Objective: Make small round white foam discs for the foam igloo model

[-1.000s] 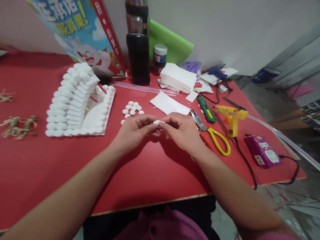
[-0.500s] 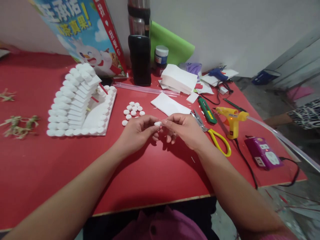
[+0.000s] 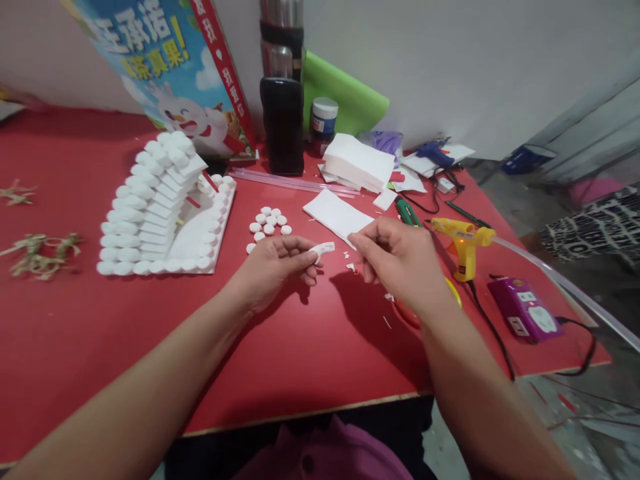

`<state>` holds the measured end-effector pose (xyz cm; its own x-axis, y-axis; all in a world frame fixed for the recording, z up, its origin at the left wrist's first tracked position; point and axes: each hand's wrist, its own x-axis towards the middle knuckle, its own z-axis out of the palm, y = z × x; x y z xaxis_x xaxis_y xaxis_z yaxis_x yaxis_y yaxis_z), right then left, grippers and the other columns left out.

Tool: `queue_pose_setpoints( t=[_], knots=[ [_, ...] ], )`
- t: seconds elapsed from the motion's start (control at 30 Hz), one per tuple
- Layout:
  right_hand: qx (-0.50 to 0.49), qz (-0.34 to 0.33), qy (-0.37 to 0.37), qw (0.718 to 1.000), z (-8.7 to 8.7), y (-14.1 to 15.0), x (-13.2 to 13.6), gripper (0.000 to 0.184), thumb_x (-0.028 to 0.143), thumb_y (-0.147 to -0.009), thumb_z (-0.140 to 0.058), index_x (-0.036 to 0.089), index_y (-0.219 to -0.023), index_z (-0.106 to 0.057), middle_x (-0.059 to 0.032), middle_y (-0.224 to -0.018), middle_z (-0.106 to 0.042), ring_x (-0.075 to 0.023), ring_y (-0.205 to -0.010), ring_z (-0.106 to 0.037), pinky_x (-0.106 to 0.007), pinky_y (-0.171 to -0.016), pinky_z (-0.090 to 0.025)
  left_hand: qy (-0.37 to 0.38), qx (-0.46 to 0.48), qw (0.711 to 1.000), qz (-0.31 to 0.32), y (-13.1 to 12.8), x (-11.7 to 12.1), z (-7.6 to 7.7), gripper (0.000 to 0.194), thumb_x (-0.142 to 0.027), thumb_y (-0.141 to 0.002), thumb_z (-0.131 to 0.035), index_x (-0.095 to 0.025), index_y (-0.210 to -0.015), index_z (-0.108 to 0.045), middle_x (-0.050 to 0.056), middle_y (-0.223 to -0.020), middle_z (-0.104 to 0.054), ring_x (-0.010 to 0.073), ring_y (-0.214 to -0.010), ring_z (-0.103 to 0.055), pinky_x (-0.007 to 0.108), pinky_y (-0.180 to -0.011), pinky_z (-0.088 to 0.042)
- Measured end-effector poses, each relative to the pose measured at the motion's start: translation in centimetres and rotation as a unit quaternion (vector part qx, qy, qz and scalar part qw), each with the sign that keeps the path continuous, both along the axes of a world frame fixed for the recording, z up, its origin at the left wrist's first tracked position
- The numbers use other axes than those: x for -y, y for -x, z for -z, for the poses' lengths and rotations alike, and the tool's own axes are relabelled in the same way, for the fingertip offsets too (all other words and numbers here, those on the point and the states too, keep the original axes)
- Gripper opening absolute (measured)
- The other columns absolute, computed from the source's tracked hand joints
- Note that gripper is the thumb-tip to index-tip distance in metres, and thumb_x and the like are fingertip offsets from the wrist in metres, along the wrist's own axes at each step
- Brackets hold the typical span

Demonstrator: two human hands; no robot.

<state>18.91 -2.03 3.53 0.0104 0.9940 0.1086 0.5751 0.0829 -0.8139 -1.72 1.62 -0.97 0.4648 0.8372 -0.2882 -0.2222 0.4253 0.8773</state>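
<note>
A small curled white strip [image 3: 324, 249], perhaps paper or clay, is pinched between the thumb and fingers of my left hand [image 3: 283, 267]. To its right, my right hand [image 3: 393, 257] has its thumb and forefinger pressed together; whether anything is between them is hidden. A folded white sheet [image 3: 333, 212] lies just behind the right fingertips. Beyond my left hand sits a cluster of white rounded discs [image 3: 269, 230]. White scraps [image 3: 351, 267] are scattered between the hands. Farther left stands a white stepped model [image 3: 160, 220] edged with similar discs.
A yellow glue gun [image 3: 463, 237] with a clear stick and a purple power box [image 3: 525, 310] are on the right. Scissors, mostly hidden, lie under my right forearm. A phone [image 3: 283, 127], clear sticks [image 3: 295, 183] and a white stack [image 3: 357, 160] are at the back.
The hands, together around a small white piece before, are now apart. My right hand has moved right, covering much of the scissors and cutter. A longer strip and scraps now show.
</note>
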Motion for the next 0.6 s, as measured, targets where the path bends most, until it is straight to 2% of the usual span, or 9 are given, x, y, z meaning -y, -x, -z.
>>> queue_pose_setpoints(
  t=[0.1,0.17,0.23,0.3,0.37,0.4,0.47,0.53,0.6],
  knots=[
    [0.209,-0.052,-0.018,0.976,-1.7,-0.4,2.5,0.037,0.035,-0.103,-0.057,0.021,-0.069,-0.057,-0.0017,-0.06,-0.063,-0.0146,-0.052,-0.054,-0.03,-0.056,-0.035,0.017,0.009,1.0,0.001,0.1,-0.1,-0.1,0.031,-0.032,-0.074,-0.092,-0.011,-0.086,-0.072,0.005,-0.067,-0.072,0.0165,-0.052,-0.064,0.03,-0.043,-0.058],
    [0.287,-0.051,-0.021,0.956,-1.4,-1.1,4.6,0.037,0.036,-0.104,-0.054,0.021,-0.071,-0.057,-0.0028,-0.065,-0.064,-0.0162,-0.055,-0.054,-0.031,-0.056,-0.034,0.018,0.012,1.0,-0.001,0.2,-0.2,-0.1,0.033,-0.034,-0.072,-0.093,-0.012,-0.085,-0.073,0.005,-0.065,-0.071,0.018,-0.053,-0.065,0.029,-0.041,-0.057],
    [0.312,0.009,-0.044,0.949,0.0,-2.3,6.7,0.033,0.039,-0.105,-0.053,0.02,-0.08,-0.063,-0.0038,-0.072,-0.067,-0.0188,-0.062,-0.06,-0.032,-0.06,-0.038,0.018,0.013,1.0,-0.008,0.3,-0.3,-0.1,0.033,-0.034,-0.072,-0.094,-0.012,-0.084,-0.073,0.005,-0.063,-0.071,0.0185,-0.055,-0.067,0.028,-0.043,-0.057],
    [0.313,0.114,-0.105,0.937,2.1,-4.3,8.6,0.025,0.039,-0.104,-0.056,0.019,-0.094,-0.068,-0.0073,-0.087,-0.072,-0.0227,-0.077,-0.068,-0.033,-0.07,-0.047,0.02,0.015,1.0,-0.015,0.5,-0.4,0.0,0.031,-0.032,-0.072,-0.094,-0.012,-0.084,-0.074,0.003,-0.061,-0.069,0.0163,-0.054,-0.066,0.028,-0.051,-0.061],
    [0.339,0.216,-0.152,0.903,3.9,-6.5,10.0,0.028,0.041,-0.103,-0.056,0.016,-0.105,-0.069,-0.0124,-0.093,-0.07,-0.0267,-0.082,-0.067,-0.038,-0.076,-0.051,0.024,0.018,0.999,-0.014,0.5,-0.5,0.0,0.028,-0.029,-0.072,-0.094,-0.011,-0.084,-0.075,0.002,-0.059,-0.069,0.0123,-0.052,-0.064,0.029,-0.063,-0.064],
    [0.358,0.252,-0.165,0.884,4.6,-7.6,10.4,0.031,0.043,-0.102,-0.056,0.015,-0.11,-0.069,-0.0159,-0.097,-0.07,-0.0312,-0.091,-0.067,-0.043,-0.082,-0.052,0.027,0.02,0.999,-0.011,0.5,-0.5,0.0,0.028,-0.027,-0.072,-0.094,-0.011,-0.084,-0.075,0.001,-0.058,-0.068,0.0105,-0.05,-0.063,0.028,-0.066,-0.064],
    [0.377,0.287,-0.161,0.866,5.5,-9.7,10.5,0.042,0.045,-0.1,-0.056,0.011,-0.123,-0.065,-0.0226,-0.111,-0.068,-0.0397,-0.111,-0.063,-0.053,-0.094,-0.051,0.036,0.025,0.999,-0.005,0.4,-0.6,0.0,0.027,-0.027,-0.072,-0.094,-0.011,-0.082,-0.075,0.0,-0.055,-0.067,0.0076,-0.047,-0.059,0.026,-0.067,-0.063],
    [0.372,0.289,-0.135,0.872,5.7,-11.6,9.6,0.049,0.047,-0.098,-0.056,0.01,-0.129,-0.061,-0.026,-0.118,-0.066,-0.0436,-0.119,-0.059,-0.057,-0.097,-0.049,0.045,0.027,0.999,0.001,0.3,-0.6,-0.2,0.028,-0.027,-0.07,-0.095,-0.011,-0.08,-0.076,0.001,-0.056,-0.067,0.0064,-0.046,-0.057,0.023,-0.064,-0.061],
    [0.346,0.284,-0.089,0.89,5.8,-13.3,7.8,0.043,0.048,-0.095,-0.057,0.013,-0.119,-0.064,-0.0227,-0.108,-0.068,-0.0413,-0.107,-0.062,-0.054,-0.089,-0.05,0.05,0.029,0.998,0.007,0.2,-0.6,-0.3,0.03,-0.027,-0.067,-0.097,-0.011,-0.079,-0.076,0.001,-0.058,-0.069,0.0062,-0.046,-0.056,0.022,-0.062,-0.06]
  ],
)
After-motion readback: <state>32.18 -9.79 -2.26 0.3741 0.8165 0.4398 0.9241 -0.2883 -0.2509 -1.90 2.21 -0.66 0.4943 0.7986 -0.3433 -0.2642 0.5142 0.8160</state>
